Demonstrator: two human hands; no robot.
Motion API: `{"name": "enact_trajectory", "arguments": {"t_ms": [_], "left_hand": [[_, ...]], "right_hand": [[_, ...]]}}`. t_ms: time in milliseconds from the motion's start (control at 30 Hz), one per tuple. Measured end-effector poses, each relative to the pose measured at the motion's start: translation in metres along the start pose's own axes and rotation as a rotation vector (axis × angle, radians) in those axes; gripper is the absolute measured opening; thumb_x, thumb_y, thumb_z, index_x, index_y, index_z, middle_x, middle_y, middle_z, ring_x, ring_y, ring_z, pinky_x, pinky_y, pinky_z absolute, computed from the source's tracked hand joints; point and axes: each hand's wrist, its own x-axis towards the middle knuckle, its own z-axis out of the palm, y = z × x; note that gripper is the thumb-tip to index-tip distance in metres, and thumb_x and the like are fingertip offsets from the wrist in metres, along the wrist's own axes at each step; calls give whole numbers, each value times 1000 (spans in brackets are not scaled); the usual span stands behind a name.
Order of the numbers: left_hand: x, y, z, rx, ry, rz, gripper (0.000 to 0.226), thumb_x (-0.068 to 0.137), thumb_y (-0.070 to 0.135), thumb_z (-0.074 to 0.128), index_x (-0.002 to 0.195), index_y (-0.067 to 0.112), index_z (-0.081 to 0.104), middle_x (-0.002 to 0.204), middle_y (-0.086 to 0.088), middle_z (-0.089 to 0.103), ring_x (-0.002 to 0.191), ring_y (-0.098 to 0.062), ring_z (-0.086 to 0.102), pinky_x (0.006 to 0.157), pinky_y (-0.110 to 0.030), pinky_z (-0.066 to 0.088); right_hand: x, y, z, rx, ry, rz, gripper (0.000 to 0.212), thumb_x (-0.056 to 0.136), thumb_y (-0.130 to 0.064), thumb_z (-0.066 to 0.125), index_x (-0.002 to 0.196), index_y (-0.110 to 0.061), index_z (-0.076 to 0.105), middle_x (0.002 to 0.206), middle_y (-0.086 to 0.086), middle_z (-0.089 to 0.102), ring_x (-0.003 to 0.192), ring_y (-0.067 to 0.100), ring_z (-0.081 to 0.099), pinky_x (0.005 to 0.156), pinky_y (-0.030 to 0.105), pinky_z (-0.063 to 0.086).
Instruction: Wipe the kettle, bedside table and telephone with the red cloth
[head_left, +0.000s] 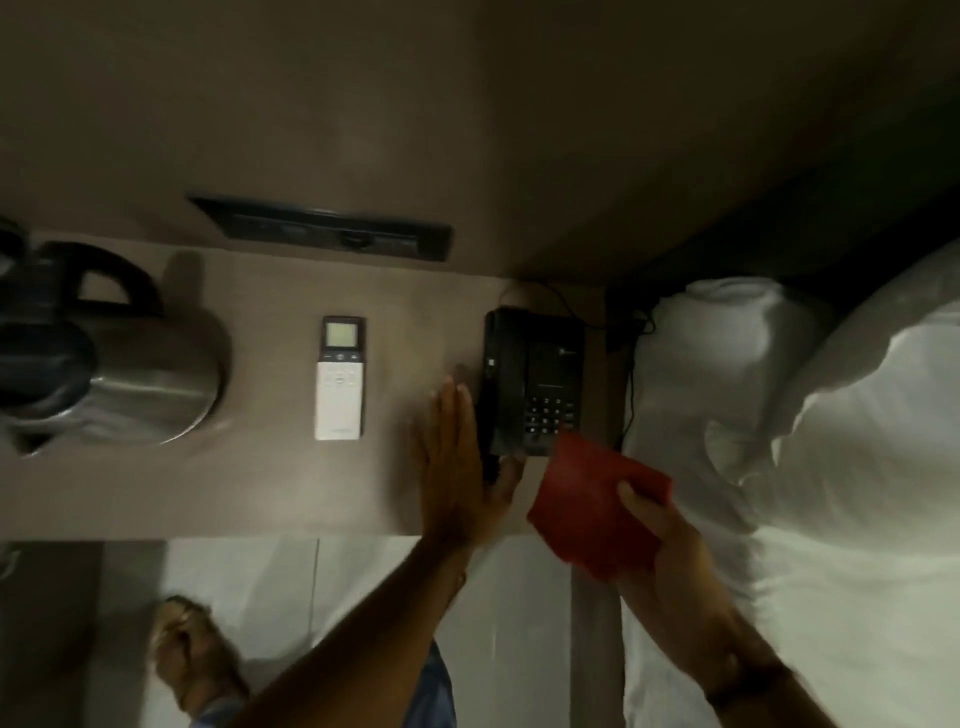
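Note:
A black telephone (540, 379) stands at the right end of the brown bedside table (270, 483). My left hand (457, 462) lies along the phone's left side where the handset rests, fingers straight and thumb curled at the handset's near end. My right hand (670, 551) holds the folded red cloth (587, 499) just in front of the phone's keypad, its far corner over the phone's near edge. A steel kettle (130, 374) with a black handle and lid stands at the table's left end.
A white remote control (340, 379) lies between kettle and phone. A black socket strip (332, 228) runs along the wall behind. A bed with white pillows (810, 415) adjoins the table on the right. Phone cords (631, 364) hang in the gap. My foot (192, 654) shows on the floor.

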Motion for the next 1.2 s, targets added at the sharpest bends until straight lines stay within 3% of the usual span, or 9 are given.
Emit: {"name": "enact_trajectory", "arguments": {"t_ms": [100, 233, 367, 500, 633, 733, 867, 1000, 1200], "left_hand": [[-48, 25, -75, -747, -112, -318, 51, 112, 53, 41, 143, 24, 68, 142, -5, 74, 136, -29, 66, 117, -58, 50], [-103, 18, -208, -1106, -144, -649, 54, 96, 73, 51, 99, 35, 89, 104, 2, 87, 99, -17, 82, 78, -33, 64], [-163, -28, -354, -981, -38, -566, 44, 79, 37, 77, 117, 16, 83, 97, -8, 85, 86, -25, 83, 67, -35, 66], [-218, -91, -476, -902, 208, -508, 32, 76, 5, 78, 107, 10, 83, 93, -8, 84, 83, -18, 79, 73, -30, 63], [-265, -167, -572, -828, 505, -650, 30, 85, -13, 71, 84, 13, 85, 71, -2, 79, 67, -12, 73, 64, -22, 58], [-288, -230, -619, -794, 656, -781, 15, 90, 0, 72, 93, 11, 83, 84, -7, 85, 81, -26, 81, 78, -37, 66], [-299, -311, -647, -784, 680, -950, 8, 89, 18, 74, 84, 17, 80, 85, -7, 84, 88, -31, 82, 91, -53, 67], [-289, -346, -639, -760, 632, -1055, 12, 74, 28, 70, 82, 22, 77, 91, -9, 82, 93, -34, 78, 95, -51, 65], [-276, -366, -623, -518, 703, -1177, 40, 79, 26, 82, 115, 26, 64, 106, -3, 74, 93, -28, 68, 93, -37, 58]], "right_hand": [[-49, 0, 57, 121, -83, 86, 61, 78, -28, 80, 136, -13, 69, 131, 24, 77, 111, 48, 77, 79, 54, 67], [-101, 17, 154, 87, -136, 131, 71, 68, -26, 78, 135, -7, 69, 131, 28, 75, 115, 52, 74, 87, 62, 63], [-148, 62, 277, -57, -308, 214, 56, 73, -15, 55, 124, 0, 72, 112, 32, 80, 87, 46, 81, 64, 52, 68], [-190, 125, 409, -353, -494, 203, 61, 59, -15, 64, 116, 2, 77, 111, 38, 76, 91, 46, 73, 84, 58, 58], [-222, 190, 538, -744, -581, 0, 35, 63, -16, 67, 94, -26, 81, 92, 11, 81, 86, 36, 76, 81, 57, 60], [-232, 240, 625, -1011, -716, -126, 32, 71, -13, 62, 92, -29, 80, 104, 14, 82, 95, 33, 80, 85, 53, 66], [-228, 318, 708, -1435, -823, -395, 41, 86, -1, 55, 116, -16, 77, 113, 11, 81, 105, 33, 75, 94, 47, 64], [-209, 359, 732, -1694, -698, -485, 43, 92, -7, 57, 132, -14, 72, 133, 14, 75, 124, 38, 69, 109, 44, 56], [-205, 390, 730, -1753, -512, -751, 28, 99, -13, 57, 127, -11, 60, 129, 14, 69, 120, 38, 67, 98, 47, 58]]}}
